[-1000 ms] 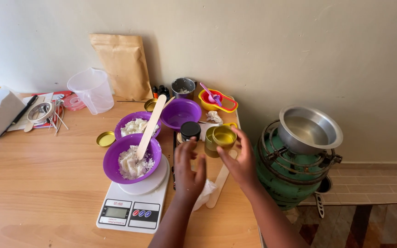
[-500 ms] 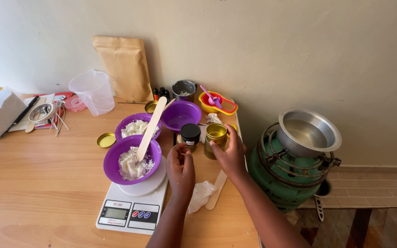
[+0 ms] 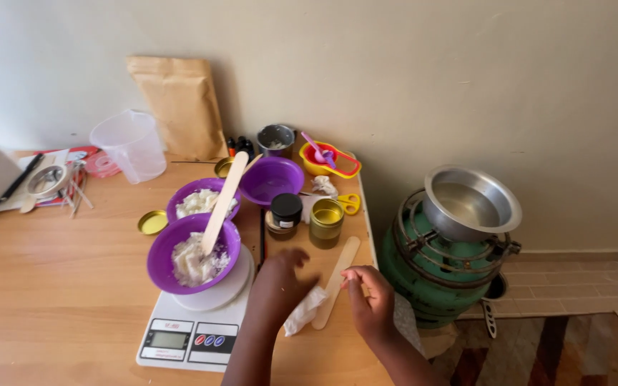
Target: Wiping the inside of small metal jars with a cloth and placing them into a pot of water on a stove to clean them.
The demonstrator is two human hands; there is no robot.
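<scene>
My left hand (image 3: 279, 280) hovers low over the wooden table (image 3: 59, 286), fingers loosely curled, just above a crumpled white tissue (image 3: 302, 312); it holds nothing. My right hand (image 3: 370, 300) is near the table's right edge, fingers bent and empty, next to a flat wooden stick (image 3: 336, 281). Beyond the hands stand a gold tin (image 3: 326, 222) and a small black-lidded jar (image 3: 285, 214). A purple bowl of white flakes (image 3: 193, 254) with a wooden spatula (image 3: 220, 204) rests on a white kitchen scale (image 3: 193, 336).
A second purple bowl of flakes (image 3: 198, 201), an empty purple bowl (image 3: 272, 179), a clear jug (image 3: 130, 145), a brown pouch (image 3: 178, 106), measuring cups (image 3: 329, 159) and a gold lid (image 3: 152, 222) are on the table. A green gas burner (image 3: 430, 275) bearing a metal bowl (image 3: 471, 201) stands to the right.
My right hand let go of the gold tin, which now stands beside the black-lidded jar. Both hands drew back toward me, away from the two containers.
</scene>
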